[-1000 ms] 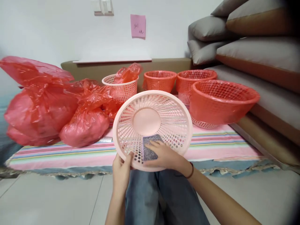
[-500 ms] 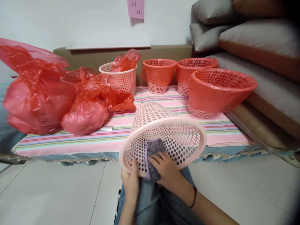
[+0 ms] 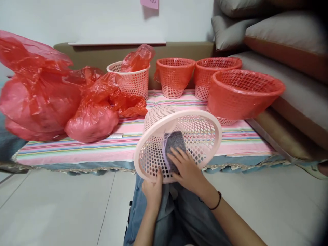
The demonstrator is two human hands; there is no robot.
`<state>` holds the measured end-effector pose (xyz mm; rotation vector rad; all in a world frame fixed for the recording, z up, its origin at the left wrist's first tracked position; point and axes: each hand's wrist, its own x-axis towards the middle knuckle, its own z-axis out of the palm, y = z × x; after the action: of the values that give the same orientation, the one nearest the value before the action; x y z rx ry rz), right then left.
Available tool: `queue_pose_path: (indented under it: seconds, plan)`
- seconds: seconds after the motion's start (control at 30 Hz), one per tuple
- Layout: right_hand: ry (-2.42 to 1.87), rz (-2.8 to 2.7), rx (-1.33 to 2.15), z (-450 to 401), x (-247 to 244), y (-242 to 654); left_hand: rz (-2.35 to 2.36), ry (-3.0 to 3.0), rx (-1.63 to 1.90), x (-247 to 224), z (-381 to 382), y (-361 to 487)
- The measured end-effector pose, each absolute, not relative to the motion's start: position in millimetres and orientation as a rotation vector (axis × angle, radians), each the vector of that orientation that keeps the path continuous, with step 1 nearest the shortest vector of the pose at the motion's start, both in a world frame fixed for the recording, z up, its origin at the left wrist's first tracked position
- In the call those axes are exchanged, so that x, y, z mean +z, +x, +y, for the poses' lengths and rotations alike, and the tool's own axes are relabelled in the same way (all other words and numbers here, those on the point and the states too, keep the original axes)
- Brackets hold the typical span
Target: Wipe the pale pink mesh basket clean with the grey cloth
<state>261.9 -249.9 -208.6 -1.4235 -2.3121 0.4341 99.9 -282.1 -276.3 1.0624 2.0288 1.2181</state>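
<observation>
A pale pink round plastic basket with perforated walls (image 3: 157, 119) is tipped over above the person's blue-jeaned knees (image 3: 156, 218), its wide mouth turned toward the person and its base pointing away. The left hand (image 3: 152, 189) grips the basket at the near lower rim, forearm rising steeply from below; its thumb points upward along the inner wall, while its other fingers are mostly hidden behind the rim.

The right hand (image 3: 187, 169) reaches into the basket's mouth with its back up, fingers slightly parted and laid over a flat dark grey speckled pad with a lilac edge (image 3: 176, 136), which lies against the inner wall. The right forearm slants in from the basket's lower right, with a thin dark band (image 3: 217, 201) around the wrist.

Beneath and beyond the basket spreads a pink striped cloth (image 3: 128, 146). To the basket's left sit bulging translucent red plastic bags (image 3: 93, 119); behind it and to its right stand three perforated baskets with red plastic over their rims (image 3: 238, 102).
</observation>
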Motion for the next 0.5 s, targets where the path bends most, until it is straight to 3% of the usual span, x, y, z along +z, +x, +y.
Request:
queue_pose_path:
  seconds: [0.1, 0.3, 0.5]
  plan:
    - [-1.556, -2.414, 0.561, -242.1, -213.2, 253.9, 2.065, 1.096, 1.245, -277.7, -279.4, 103.0]
    - [-1.646, -2.201, 0.242, -200.0, -216.2, 235.7, 2.056, 1.138, 1.327, -286.3, -279.0, 101.0]
    - [-1.755, -2.275, 0.101, -195.5, -252.6, 212.1, 1.96, 1.127, 1.391, -290.9, -279.3, 97.2]
